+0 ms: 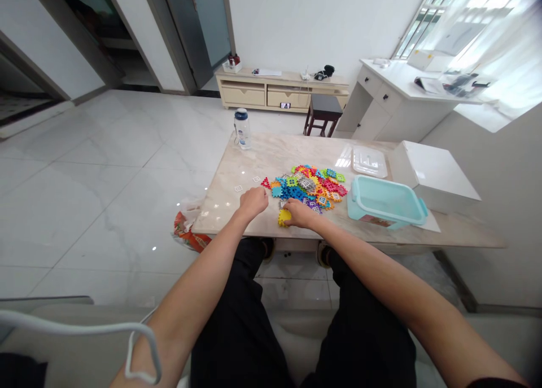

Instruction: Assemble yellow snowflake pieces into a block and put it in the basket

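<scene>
You've got nothing legible here, not one word! Upper middle of the frame, your clear water bottle [243, 129] shows blue print [243, 140], far too small to make out. Now right of centre, your teal bin [404, 225] wears a reddish front label [376, 221], just a blur. And left of centre, lower down, your orange-red plastic bag [183, 223] has unreadable pale markings.
</scene>
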A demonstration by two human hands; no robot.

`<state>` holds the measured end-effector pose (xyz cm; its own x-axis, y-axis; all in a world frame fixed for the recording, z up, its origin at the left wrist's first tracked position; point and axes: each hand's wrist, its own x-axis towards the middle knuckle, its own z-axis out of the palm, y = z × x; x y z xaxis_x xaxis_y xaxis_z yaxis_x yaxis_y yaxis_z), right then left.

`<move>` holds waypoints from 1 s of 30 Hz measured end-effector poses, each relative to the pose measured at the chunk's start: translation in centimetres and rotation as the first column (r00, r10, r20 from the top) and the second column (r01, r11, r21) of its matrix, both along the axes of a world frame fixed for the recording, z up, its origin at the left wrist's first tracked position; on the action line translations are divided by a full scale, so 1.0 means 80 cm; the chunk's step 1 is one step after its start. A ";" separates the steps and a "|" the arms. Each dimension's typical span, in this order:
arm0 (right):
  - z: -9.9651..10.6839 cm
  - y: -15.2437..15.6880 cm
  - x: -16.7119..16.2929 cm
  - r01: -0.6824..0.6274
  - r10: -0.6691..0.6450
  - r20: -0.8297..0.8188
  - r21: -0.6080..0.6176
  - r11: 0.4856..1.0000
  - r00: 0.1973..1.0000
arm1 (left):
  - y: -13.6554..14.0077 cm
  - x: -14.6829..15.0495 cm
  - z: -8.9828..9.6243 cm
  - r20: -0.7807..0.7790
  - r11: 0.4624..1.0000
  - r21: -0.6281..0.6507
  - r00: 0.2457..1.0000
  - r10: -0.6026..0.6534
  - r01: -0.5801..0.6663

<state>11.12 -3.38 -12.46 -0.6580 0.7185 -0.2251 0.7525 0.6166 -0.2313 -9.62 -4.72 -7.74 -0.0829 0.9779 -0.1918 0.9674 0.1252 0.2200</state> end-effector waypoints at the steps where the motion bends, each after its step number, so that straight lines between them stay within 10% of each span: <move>1: -0.002 0.001 -0.001 0.005 -0.005 0.012 -0.001 1.000 1.000 | 0.000 0.000 0.000 0.002 1.000 -0.002 1.000 0.002 -0.002; 30: 0.007 -0.009 -0.007 -0.003 0.000 0.090 0.028 1.000 0.996 | -0.001 -0.007 0.001 0.006 1.000 -0.015 1.000 0.005 -0.005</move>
